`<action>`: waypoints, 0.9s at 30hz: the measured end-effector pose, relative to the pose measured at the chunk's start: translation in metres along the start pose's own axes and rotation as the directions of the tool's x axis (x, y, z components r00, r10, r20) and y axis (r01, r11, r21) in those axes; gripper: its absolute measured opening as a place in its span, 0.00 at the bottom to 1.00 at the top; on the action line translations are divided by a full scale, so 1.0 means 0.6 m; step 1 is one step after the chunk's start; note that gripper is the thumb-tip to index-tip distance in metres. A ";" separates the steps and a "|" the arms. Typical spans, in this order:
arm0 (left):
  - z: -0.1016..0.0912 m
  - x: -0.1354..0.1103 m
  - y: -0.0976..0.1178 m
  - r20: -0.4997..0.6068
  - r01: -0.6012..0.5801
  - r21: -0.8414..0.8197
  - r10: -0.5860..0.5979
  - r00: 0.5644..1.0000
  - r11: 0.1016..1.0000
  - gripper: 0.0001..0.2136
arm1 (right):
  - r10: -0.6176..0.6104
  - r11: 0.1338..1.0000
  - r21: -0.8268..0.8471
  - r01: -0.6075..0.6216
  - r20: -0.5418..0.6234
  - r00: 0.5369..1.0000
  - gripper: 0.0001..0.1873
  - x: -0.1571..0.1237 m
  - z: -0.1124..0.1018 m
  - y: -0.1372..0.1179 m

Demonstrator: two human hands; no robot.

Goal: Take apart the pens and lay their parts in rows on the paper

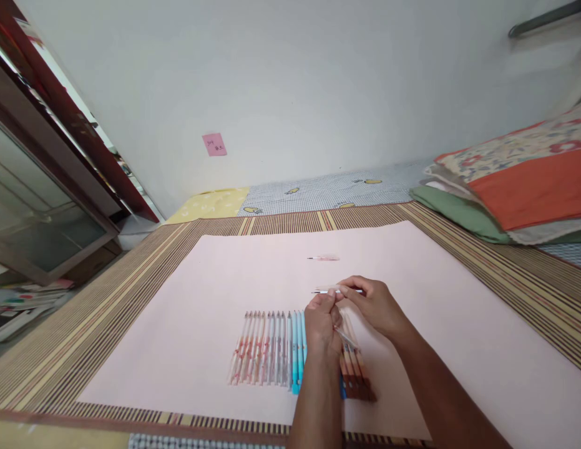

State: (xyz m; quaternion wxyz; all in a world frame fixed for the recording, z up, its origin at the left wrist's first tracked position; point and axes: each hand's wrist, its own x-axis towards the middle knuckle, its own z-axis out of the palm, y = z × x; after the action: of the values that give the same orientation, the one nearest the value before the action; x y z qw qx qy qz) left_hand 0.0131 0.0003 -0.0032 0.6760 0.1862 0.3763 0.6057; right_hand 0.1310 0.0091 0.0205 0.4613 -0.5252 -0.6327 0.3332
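My left hand (322, 317) and my right hand (373, 302) are closed together on a slim pen (321, 290) with a dark tip that points left. The right fingers pinch its rear end; the left thumb and fingers grip it nearer the tip. A clear pen piece (346, 338) also sticks out of my left hand, slanting down to the right. Below lies a row of pens: pinkish clear ones (253, 349), light blue ones (297, 349) and brown ones (358, 374). My left hand and forearm hide part of this row. Beyond my hands lies a single pinkish pen (326, 257).
A large pale pink sheet (168, 330) covers much of a striped mat (145, 274). Folded cloths and an orange patterned cushion (528, 181) are piled at right. A pink note (214, 144) sticks to the white wall (290, 81). A glass-paned cabinet (37, 206) stands left.
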 end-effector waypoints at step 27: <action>0.005 0.004 0.015 -0.082 0.137 -0.230 -0.160 0.984 0.963 0.18 | -0.137 0.803 -0.589 0.093 -0.029 0.990 0.09 0.170 0.030 0.174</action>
State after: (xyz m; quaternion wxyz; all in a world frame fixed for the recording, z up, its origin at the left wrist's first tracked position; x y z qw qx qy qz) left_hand 0.0092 0.0050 0.0042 0.7163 0.0496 0.3520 0.6004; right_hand 0.1494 0.1328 -0.0566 0.3182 -0.6139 -0.7186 0.0746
